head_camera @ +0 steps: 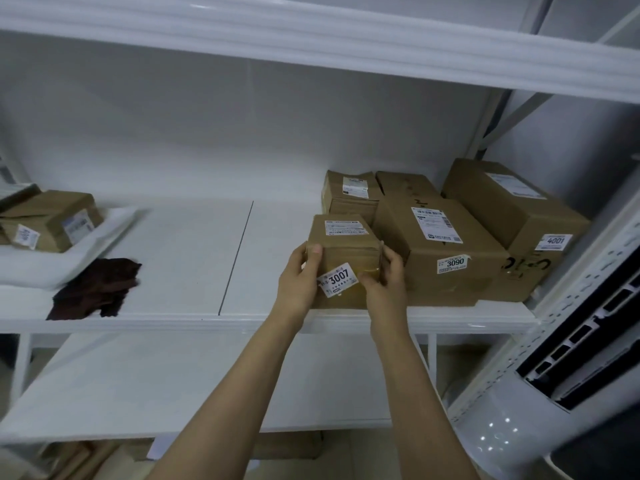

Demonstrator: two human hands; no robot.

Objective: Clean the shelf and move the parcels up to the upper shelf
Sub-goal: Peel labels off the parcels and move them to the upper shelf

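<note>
At the front edge of the middle shelf (173,320), 2 bare hands clamp a small brown parcel (341,237) tagged 3007. The left hand (298,282) presses its left face with the thumb on the front, while the right hand (384,282) wraps the right front corner, fingers closed on the cardboard. The box sits squarely between the palms, its long axis running away toward 12 o'clock, so neither hand is clearly nearer. Whether its base touches the shelf or is just raised cannot be told.

The parcel is plain taped cardboard with a white shipping label on top and the numbered sticker on its front face. Just beside it at 3 o'clock stands a larger box marked 3090 (440,251), with a 4001 box (516,216) beyond, and 2 more cartons behind at 1 o'clock. A dark cloth (97,289) lies well apart at 9 o'clock, near another box (52,220) on a white bag.

The upper shelf (311,39) hangs at 12 o'clock; any lift would likely go straight up and forward.
</note>
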